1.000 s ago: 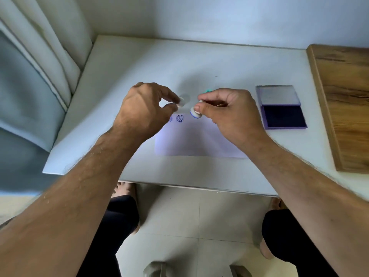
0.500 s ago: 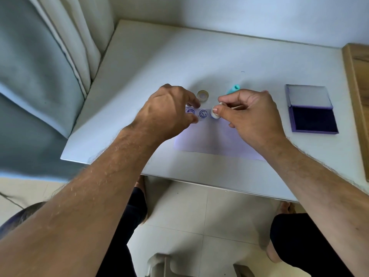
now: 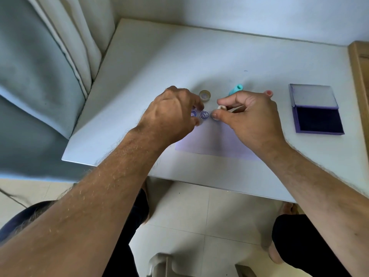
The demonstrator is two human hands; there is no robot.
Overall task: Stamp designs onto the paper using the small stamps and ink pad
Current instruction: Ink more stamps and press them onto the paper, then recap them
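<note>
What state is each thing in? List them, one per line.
ink pad: lid open, dark pad exposed
paper: flat on the table, two blue round prints at its far left corner
small stamp: pinched in the right hand, just above the paper
cap: lying on the table, hollow side up
teal stamp: lying on the table
left hand: fingers curled at the paper's corner

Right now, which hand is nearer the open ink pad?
Right. The right hand is over the paper, just left of the ink pad; the left hand is farther left.
</note>
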